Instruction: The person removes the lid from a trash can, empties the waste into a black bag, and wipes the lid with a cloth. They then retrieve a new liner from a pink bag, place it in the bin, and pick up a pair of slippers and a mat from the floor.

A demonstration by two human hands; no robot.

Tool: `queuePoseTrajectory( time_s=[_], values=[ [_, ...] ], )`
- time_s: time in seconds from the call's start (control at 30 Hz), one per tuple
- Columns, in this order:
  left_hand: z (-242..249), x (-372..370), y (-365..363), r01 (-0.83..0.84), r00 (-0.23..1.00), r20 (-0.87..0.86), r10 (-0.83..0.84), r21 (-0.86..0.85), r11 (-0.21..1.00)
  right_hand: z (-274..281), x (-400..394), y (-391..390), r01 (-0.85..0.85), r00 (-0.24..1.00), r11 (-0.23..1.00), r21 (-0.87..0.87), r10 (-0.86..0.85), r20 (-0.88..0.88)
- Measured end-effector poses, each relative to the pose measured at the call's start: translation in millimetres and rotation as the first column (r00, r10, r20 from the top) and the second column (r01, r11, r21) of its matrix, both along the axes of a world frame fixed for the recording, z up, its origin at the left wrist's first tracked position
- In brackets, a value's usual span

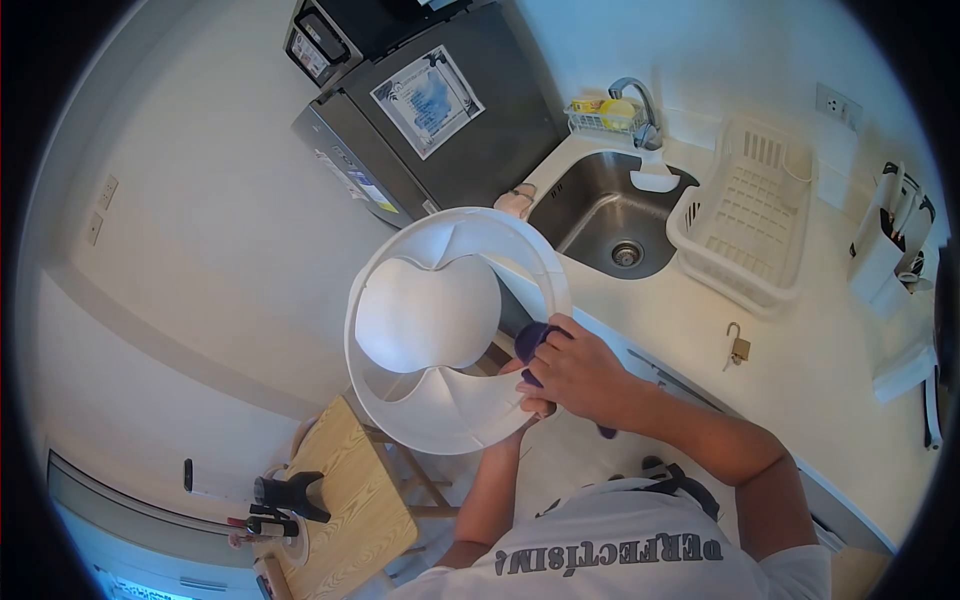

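A round white plastic piece [440, 420], shaped like a ring with a domed white part inside it, is held up in front of the body. Under its lower right rim is my left hand [530, 393], its fingers wrapped round the edge. My right hand [580, 372] is closed on a dark purple cloth [532, 342] and presses it against the rim beside the left hand. An end of the cloth hangs below the right wrist.
Right of the ring, a steel sink [610, 215], a white dish rack [750, 215], a padlock [739, 350] and a knife holder [885, 245] are on the counter [800, 400]. A grey fridge [450, 125] stands behind. A wooden table [360, 500] with bottles is lower left.
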State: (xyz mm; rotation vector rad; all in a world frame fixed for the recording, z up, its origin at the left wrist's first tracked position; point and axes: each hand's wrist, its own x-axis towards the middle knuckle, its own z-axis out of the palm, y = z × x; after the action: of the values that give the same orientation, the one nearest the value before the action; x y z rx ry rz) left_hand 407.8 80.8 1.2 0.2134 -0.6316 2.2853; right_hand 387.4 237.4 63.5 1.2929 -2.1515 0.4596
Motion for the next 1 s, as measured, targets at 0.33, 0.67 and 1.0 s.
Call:
queuePoseTrajectory(
  time_s=[0.33,0.67,1.0],
  values=[
    [-94,-21,-42,-0.119,0.993,-0.076,0.095,-0.442,0.889,-35,28,-40,0.034,0.911,0.942,-0.333,0.109,0.399],
    [-68,-18,-32,-0.514,0.797,-0.400,0.452,-0.843,0.161,-30,-31,-5,0.845,-0.219,0.244,-0.476,0.970,0.109],
    [-140,-24,-111,-0.541,0.833,-0.356,0.424,-0.681,0.493,-91,-112,11,0.960,0.089,0.031,-0.279,0.911,0.404]
  ],
)
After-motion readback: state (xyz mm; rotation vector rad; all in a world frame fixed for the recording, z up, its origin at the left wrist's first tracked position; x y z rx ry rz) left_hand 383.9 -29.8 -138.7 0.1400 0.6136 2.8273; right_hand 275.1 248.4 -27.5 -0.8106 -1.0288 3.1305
